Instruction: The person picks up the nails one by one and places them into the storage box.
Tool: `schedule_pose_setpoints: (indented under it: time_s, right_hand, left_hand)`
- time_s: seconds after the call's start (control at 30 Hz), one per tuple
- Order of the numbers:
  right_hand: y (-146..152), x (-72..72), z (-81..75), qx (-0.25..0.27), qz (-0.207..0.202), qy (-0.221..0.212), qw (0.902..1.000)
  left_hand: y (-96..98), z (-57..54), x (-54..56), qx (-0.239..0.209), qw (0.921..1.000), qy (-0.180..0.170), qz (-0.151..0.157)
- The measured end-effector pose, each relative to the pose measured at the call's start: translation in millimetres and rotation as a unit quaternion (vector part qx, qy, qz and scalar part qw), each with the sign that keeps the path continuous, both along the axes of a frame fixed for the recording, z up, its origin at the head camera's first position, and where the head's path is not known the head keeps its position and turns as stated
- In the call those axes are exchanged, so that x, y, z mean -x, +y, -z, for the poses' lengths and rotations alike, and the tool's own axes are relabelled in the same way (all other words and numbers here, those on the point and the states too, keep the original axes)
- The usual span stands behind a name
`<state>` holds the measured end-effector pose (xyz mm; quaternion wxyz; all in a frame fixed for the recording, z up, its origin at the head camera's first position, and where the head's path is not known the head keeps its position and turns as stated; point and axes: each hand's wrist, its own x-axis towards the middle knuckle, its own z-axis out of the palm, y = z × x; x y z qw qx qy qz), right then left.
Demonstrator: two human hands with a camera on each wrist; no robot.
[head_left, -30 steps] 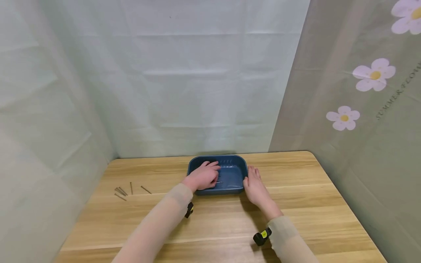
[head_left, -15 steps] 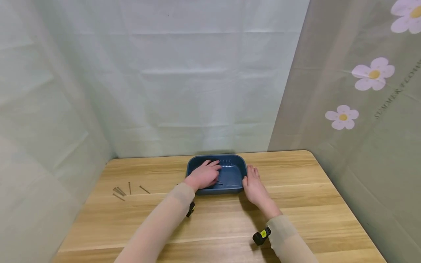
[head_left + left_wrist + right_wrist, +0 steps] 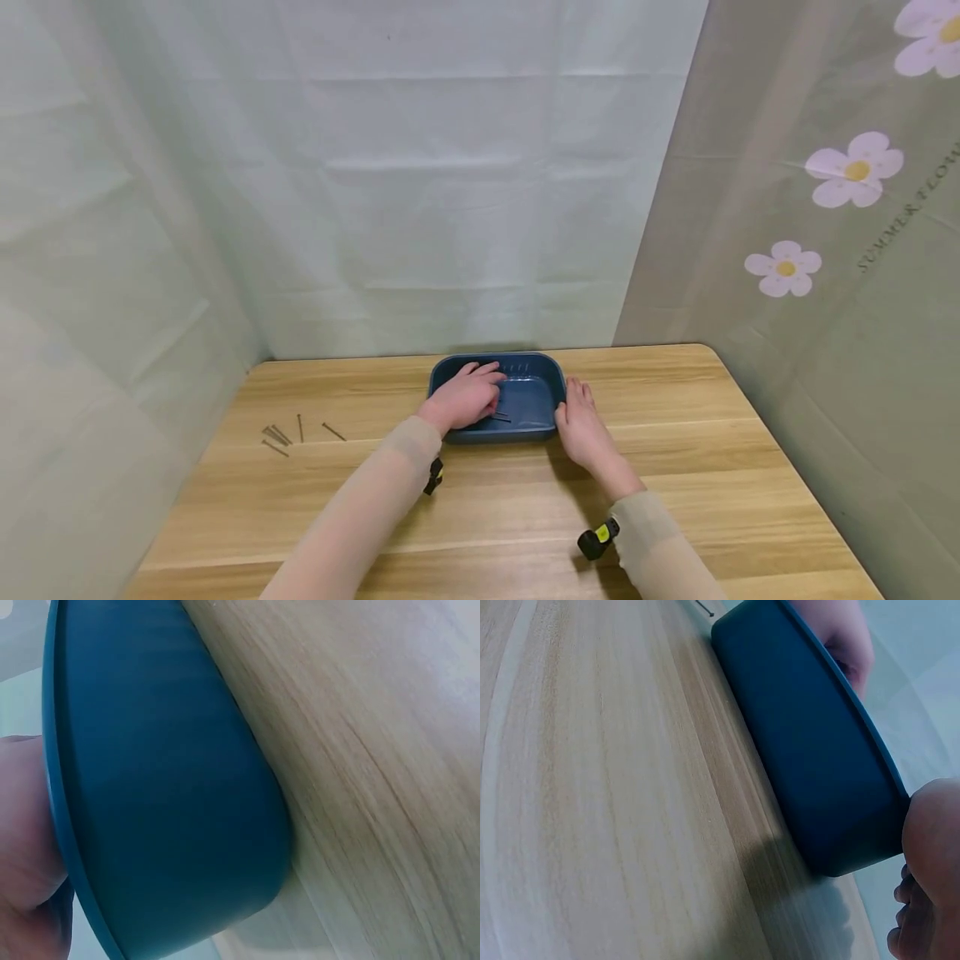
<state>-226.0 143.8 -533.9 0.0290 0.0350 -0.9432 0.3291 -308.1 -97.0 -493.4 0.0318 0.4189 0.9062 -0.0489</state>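
A blue rectangular plastic bin (image 3: 528,404) stands near the table's back edge. My left hand (image 3: 463,398) reaches over its front left rim, some fingers stretched forward, thumb and index finger pointing down inside. Thin metal nails (image 3: 501,417) show on the bin floor beside those fingertips; whether the fingertips pinch one I cannot tell. Fingers extended, my right hand (image 3: 583,423) rests against the bin's right side, its thumb at the rim. In the left wrist view the bin's outer wall (image 3: 165,772) hides most of the left hand (image 3: 26,832).
Several more nails (image 3: 276,435) lie loose on the wooden table (image 3: 480,517) to the left of the bin. A pale curtain (image 3: 450,208) hangs right behind the table, and a flowered one (image 3: 780,333) runs along the right side.
The left hand has shifted only slightly inside the bin. A second nail shows beside its fingertips, where one showed a second ago. The right hand has stayed at the bin's side.
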Motion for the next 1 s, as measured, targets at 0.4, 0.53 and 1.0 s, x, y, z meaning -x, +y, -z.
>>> schedule_pose_setpoints:
  time_s: [0.4,0.53,1.0]
  right_hand:
    - [-0.7,-1.9,-1.7,0.0,0.0,-0.011,0.9999]
    - [-0.3,-0.9,-3.4,-0.003,0.001,-0.011,0.9999]
    - [-0.9,-1.5,-3.1,-0.01,-0.002,-0.015,0.9998]
  left_hand:
    - [-11.8,-3.3,-2.8,-0.027,0.9994,-0.011,-0.017]
    - [-15.6,-6.6,-4.3,-0.031,0.9993,-0.01,-0.019]
    - [-37.5,-5.9,-11.0,-0.086,0.9962,-0.013,-0.001]
